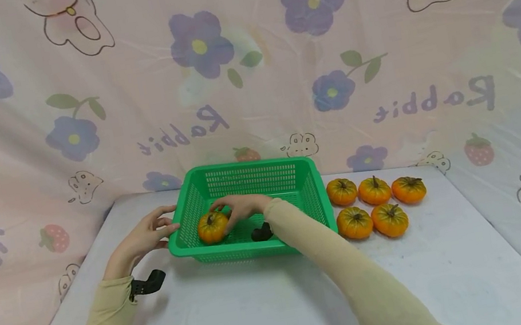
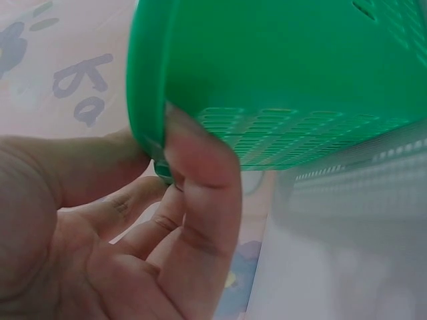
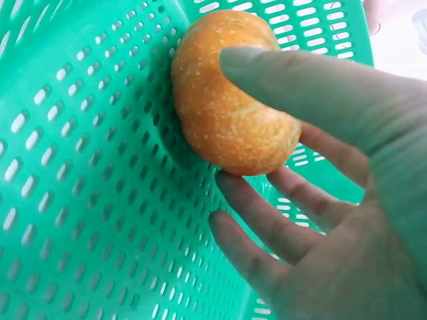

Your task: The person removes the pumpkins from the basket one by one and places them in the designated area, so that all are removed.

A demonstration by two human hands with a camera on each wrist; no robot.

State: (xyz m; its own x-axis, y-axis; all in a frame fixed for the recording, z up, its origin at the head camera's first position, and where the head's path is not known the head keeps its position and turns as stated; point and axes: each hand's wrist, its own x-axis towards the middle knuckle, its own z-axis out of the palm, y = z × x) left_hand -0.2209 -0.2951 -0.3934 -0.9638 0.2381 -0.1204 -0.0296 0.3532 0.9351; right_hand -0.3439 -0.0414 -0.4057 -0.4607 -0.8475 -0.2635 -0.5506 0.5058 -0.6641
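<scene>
A green plastic basket [image 1: 260, 248] with slotted walls stands on the white table. My left hand [image 1: 145, 238] is at its left end; in the left wrist view the thumb and fingers pinch the basket rim [image 2: 148, 80]. Inside the basket, at the left end, sits a small orange pumpkin [image 1: 212, 230]. My right hand [image 1: 245, 206] reaches in over the front wall and holds this pumpkin. The right wrist view has the thumb lying across the pumpkin [image 3: 220, 113] and the fingers around its other side, close over the slotted basket floor [image 3: 87, 180].
To the right of the basket, several more small pumpkins [image 1: 374, 190] stand in two rows, the nearest close to the basket wall. A patterned curtain [image 1: 260, 98] hangs behind the white table [image 1: 246, 316]. A black wrist camera [image 1: 148, 283] juts from the left sleeve.
</scene>
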